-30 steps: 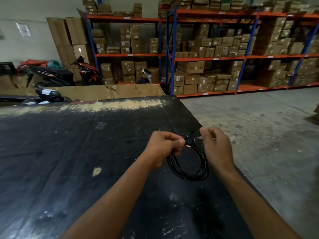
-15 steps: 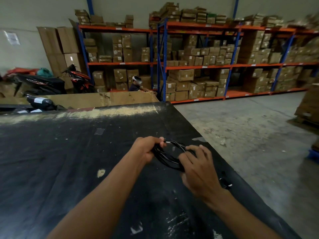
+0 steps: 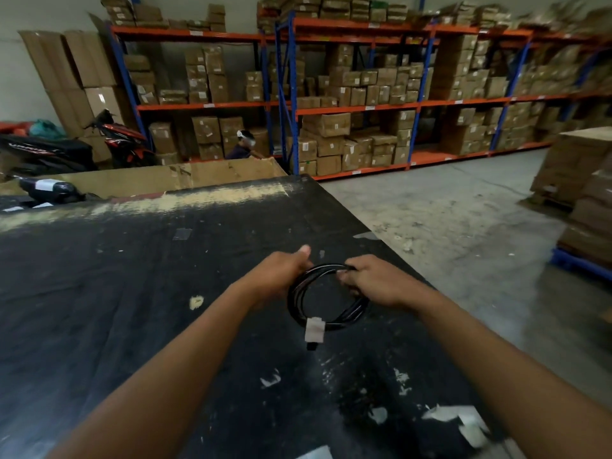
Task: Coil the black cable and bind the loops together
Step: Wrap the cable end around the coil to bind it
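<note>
The black cable (image 3: pixel 299 293) is wound into a round coil of several loops, held just above the black tabletop (image 3: pixel 132 276). My left hand (image 3: pixel 281 276) grips the coil's left side, thumb pointing up. My right hand (image 3: pixel 374 281) pinches the loops at the coil's top right. A pale tape strip (image 3: pixel 314 330) wraps the strands at the coil's near side, and a short black cable end sticks out below it.
The table's right edge runs diagonally close to my right arm, with concrete floor (image 3: pixel 463 226) beyond. Torn tape bits (image 3: pixel 463 422) lie near the front right. A cardboard sheet (image 3: pixel 172 177), motorbikes, a seated person (image 3: pixel 243 145) and box-filled racks (image 3: pixel 364 104) stand behind.
The coil has turned so it hangs open as a ring between my hands. My right hand moved from over the loops to the top right, and the tape strip now shows at the near side.
</note>
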